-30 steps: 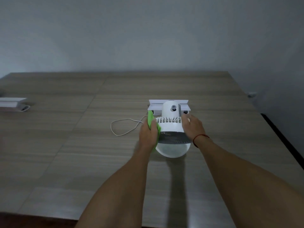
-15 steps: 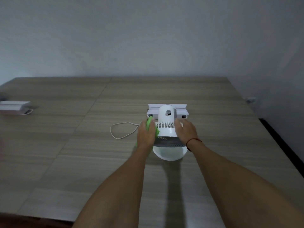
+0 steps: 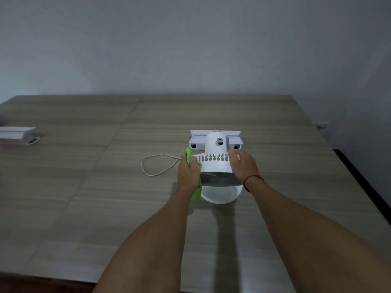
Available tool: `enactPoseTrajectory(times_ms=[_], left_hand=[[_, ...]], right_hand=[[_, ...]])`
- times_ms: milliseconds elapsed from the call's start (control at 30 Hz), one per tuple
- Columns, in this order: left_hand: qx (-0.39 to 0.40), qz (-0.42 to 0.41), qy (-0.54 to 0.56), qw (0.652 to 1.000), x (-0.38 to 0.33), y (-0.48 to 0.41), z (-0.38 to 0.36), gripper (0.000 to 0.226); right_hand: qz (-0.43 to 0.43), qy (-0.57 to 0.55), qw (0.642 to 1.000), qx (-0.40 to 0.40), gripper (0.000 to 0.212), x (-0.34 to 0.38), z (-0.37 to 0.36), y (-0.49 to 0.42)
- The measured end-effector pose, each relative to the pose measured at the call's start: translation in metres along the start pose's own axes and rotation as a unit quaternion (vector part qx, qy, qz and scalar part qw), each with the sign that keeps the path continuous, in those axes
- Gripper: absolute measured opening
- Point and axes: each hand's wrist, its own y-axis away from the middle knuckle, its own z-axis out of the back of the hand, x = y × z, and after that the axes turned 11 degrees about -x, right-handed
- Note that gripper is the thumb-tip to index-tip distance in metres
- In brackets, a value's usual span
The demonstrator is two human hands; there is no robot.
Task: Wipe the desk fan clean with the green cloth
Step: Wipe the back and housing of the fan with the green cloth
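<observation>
A white desk fan [image 3: 216,166] lies tipped on the wooden table [image 3: 84,187], its round base toward me and its motor housing pointing away. My left hand [image 3: 188,173] presses the green cloth [image 3: 190,159] against the fan's left side, fingers curled over the cloth. A tail of cloth hangs below my wrist. On the fan's right side my right hand [image 3: 243,163] grips the white slotted rear grille, steadying it. The dark blade ring shows between both hands.
The fan's white cord [image 3: 157,166] loops on the table to the left. A white tray-like stand [image 3: 215,137] sits just behind the fan. A white flat box [image 3: 17,135] lies at the far left edge. The table's right edge drops toward the wall.
My left hand with the cloth slid a little along the fan's left side. The right hand stayed on the grille, and the view shifted slightly.
</observation>
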Motion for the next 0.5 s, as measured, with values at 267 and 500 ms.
enactPoseTrajectory(times_ms=[267,500], left_hand=[[-0.057,-0.048,-0.059,0.995,0.006,-0.006,0.006,0.044],[-0.051,-0.174,-0.068,0.981,-0.027,0.012,0.008,0.062]], right_hand=[[0.007,-0.007,1.0,-0.015,0.037,-0.001,-0.001,0.001],[-0.023,-0.008,0.999,-0.03,0.047,0.002,-0.009,0.0]])
